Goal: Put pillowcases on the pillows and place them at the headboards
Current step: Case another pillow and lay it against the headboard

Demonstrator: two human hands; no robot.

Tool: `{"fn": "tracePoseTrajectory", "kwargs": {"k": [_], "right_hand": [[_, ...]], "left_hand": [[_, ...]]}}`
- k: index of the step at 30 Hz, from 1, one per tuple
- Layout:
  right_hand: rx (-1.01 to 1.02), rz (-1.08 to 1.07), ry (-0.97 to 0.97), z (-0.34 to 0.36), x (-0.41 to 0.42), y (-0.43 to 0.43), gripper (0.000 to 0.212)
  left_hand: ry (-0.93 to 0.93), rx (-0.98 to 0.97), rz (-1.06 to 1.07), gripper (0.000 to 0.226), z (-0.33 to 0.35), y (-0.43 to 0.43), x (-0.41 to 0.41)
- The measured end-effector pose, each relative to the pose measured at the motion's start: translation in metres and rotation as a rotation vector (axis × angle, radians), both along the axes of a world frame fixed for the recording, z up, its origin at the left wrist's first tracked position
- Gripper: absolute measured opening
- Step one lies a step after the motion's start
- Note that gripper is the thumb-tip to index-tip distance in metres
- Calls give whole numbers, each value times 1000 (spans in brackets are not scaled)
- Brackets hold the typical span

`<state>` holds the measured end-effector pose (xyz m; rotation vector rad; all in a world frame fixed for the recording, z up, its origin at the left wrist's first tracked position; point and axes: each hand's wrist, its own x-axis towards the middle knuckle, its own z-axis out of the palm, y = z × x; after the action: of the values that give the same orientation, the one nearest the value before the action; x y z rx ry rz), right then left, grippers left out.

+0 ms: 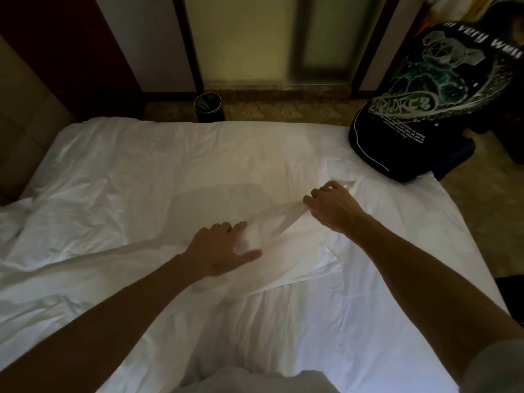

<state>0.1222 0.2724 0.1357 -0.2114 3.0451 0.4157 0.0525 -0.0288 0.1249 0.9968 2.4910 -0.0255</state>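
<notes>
A: Step?
B: Early, I'd say: sorting out a pillowcase (286, 251), white, lying flat and rumpled mid-bed (141, 165). Right hand (331, 207) pinches a raised fold of it. Left hand (221, 251) is open, fingers spread, pressing the cloth down.

A: Pillow?
B: Can't pick one out; all white linen. Headboard (25, 131) is at the left.

A: Next?
B: Likely find the open end and spread it.

A: Text?
B: Another person's dark shirt (431, 109) reads "very well"; the rest is too small to read. Bin (208, 107) behind the bed.

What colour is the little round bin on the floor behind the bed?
The small round bin is black, seen in the head view.
</notes>
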Motion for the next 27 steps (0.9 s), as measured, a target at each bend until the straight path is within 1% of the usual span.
{"fn": "tracePoseTrajectory", "kwargs": {"k": [2, 3, 5, 8, 10, 13, 14, 16, 17, 18, 20, 21, 22, 23, 25, 26, 27], "right_hand": [[-31, -32, 51, -3, 17, -1, 14], [-43, -46, 71, -3, 25, -1, 12], [-67, -84, 83, -4, 42, -1, 11], [-107, -117, 90, -8, 68, 3, 14], [-124, -133, 95, -11, 84, 5, 16], [-140, -253, 95, -14, 102, 16, 25], [-133, -307, 91, -16, 107, 23, 30], [-109, -451, 49, -16, 113, 38, 35], [-89, -532, 21, -14, 116, 45, 33], [-65, -608, -12, -11, 118, 52, 27], [9, -721, -164, -3, 120, 62, 2], [29, -757, -218, -2, 120, 67, 8], [4, -808, -231, -3, 120, 71, 12], [-85, -872, -171, -5, 118, 75, 14], [-369, -970, 47, -13, 112, 87, 22], [-475, -963, 101, -13, 106, 88, 29], [-599, -980, 113, -11, 99, 87, 42]], "left_hand": [[-130, 90, 127, 87, -2, 26, 0], [-162, 138, 163, 83, -4, 38, 1], [-161, 197, 151, 75, -7, 59, 2], [-133, 124, 9, 71, -10, 83, 1], [-41, 82, -144, 56, -15, 93, 3], [159, 202, -368, 32, -24, 101, 11], [199, 236, -417, 27, -28, 102, 13], [225, 238, -468, 23, -32, 104, 14], [228, 231, -480, 22, -34, 105, 13], [231, 234, -489, 22, -36, 105, 12], [243, 232, -494, 22, -38, 103, 8], [254, 220, -493, 22, -38, 101, 6], [262, 216, -489, 24, -37, 99, 5], [268, 215, -486, 25, -36, 97, 3], [273, 227, -478, 26, -34, 94, -1], [279, 234, -475, 26, -34, 94, -2], [287, 235, -475, 27, -34, 93, -2]]}}
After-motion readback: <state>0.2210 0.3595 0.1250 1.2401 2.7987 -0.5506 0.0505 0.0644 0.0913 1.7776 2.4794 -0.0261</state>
